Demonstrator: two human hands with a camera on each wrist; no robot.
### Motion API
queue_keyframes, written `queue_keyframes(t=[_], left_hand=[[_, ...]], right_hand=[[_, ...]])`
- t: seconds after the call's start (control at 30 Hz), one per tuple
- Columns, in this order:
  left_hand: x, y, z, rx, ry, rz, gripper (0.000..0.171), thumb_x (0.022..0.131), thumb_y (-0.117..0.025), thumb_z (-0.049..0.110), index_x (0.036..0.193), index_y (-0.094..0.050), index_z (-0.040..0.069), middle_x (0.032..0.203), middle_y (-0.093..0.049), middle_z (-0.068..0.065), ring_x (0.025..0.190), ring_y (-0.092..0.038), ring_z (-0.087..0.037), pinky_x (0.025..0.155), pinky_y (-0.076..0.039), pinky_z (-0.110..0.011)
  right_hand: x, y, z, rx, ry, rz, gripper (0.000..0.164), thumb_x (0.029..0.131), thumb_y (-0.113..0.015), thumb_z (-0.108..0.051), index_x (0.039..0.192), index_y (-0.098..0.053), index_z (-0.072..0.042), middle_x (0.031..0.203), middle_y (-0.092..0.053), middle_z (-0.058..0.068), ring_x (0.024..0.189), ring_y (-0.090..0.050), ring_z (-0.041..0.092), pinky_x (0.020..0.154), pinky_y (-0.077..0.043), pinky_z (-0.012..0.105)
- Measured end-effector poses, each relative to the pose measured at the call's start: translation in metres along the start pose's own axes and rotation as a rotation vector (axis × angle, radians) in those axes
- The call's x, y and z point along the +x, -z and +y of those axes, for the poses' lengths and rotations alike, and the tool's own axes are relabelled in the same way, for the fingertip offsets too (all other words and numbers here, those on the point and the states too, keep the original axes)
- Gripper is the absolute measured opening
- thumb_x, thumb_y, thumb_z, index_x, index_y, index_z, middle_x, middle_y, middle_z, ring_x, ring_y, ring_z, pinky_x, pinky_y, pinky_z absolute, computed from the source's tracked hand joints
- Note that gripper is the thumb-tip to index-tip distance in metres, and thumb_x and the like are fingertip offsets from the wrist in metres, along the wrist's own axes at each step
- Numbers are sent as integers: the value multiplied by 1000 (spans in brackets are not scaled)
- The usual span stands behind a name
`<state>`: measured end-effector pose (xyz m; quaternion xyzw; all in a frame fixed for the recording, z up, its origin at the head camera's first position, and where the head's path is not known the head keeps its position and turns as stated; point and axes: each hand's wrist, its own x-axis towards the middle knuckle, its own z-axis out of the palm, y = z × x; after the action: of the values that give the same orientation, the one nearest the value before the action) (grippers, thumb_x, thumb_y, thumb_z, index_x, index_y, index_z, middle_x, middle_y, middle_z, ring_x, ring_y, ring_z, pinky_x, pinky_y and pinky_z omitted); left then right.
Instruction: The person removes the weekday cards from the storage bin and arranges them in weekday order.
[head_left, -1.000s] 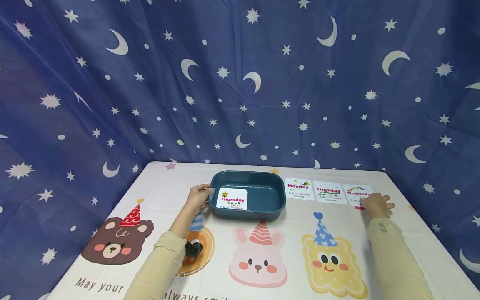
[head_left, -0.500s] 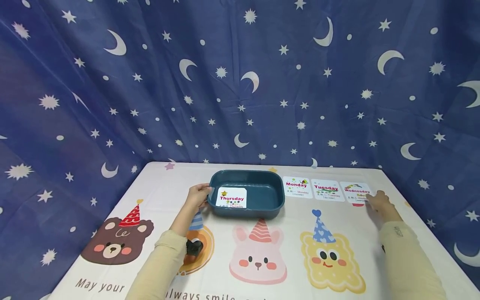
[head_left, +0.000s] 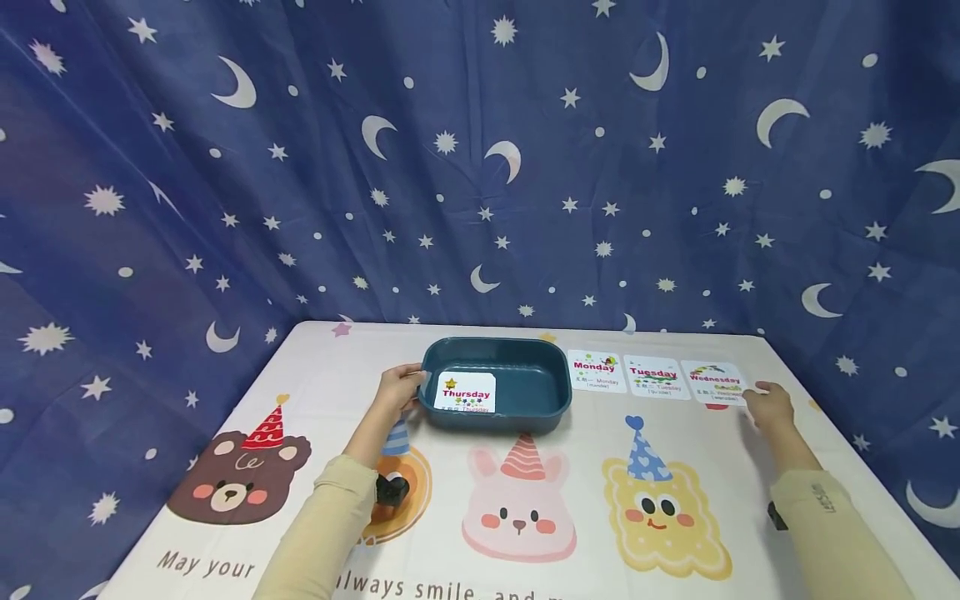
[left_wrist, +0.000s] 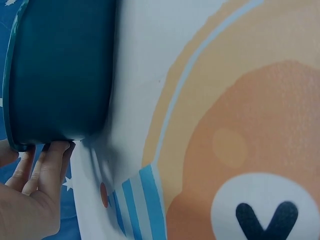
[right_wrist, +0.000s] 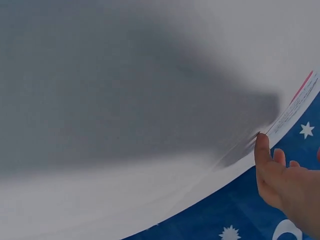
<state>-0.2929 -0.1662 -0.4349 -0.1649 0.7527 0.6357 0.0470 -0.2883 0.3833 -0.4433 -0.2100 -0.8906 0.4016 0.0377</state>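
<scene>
My left hand (head_left: 393, 389) grips the left end of a dark teal plastic bin (head_left: 536, 383); in the left wrist view its fingers (left_wrist: 50, 167) lie against the outside of that end wall. Inside the bin, toward its left, rests a white Thursday card (head_left: 467, 393). A Monday card (head_left: 597, 372), a Tuesday card (head_left: 656, 379) and a Wednesday card (head_left: 711, 383) lie in a row right of the bin. My right hand (head_left: 771, 404) is at the Wednesday card's right edge. In the right wrist view a fingertip (right_wrist: 261, 142) touches down near the card's edge, the other fingers loosely bent.
The white tablecloth carries printed figures: a bear (head_left: 232, 483), a rabbit (head_left: 519, 504) and a yellow biscuit (head_left: 667, 525). A blue curtain (head_left: 480, 167) with moons and stars hangs behind the table's back edge. A dark wrist device (head_left: 392, 490) shows by the left sleeve.
My right hand has slid right, off the Wednesday card to its right edge, so more of the card shows. The left hand, bin and other cards stay in place.
</scene>
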Motion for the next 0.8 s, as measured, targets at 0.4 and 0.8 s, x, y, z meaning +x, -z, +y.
queue_keyframes(t=[0.4, 0.8], left_hand=[[2, -3, -5, -1, -14, 5, 40, 96, -50, 12, 134, -48, 0, 131, -53, -22, 110, -59, -34, 70, -54, -25], [-1, -1, -1, 22, -12, 9, 40, 97, -49, 12, 135, -47, 1, 131, -53, -22, 109, -60, -33, 60, -50, -19]], right_hand=[[-21, -14, -12, 100, 81, 83, 46, 91, -37, -9, 132, -38, 14, 111, -48, 33, 63, -44, 2, 49, -45, 17], [-60, -40, -54, 309, 203, -2, 41, 96, -37, -7, 133, -39, 10, 102, -50, 12, 72, -46, -6, 61, -51, 15]])
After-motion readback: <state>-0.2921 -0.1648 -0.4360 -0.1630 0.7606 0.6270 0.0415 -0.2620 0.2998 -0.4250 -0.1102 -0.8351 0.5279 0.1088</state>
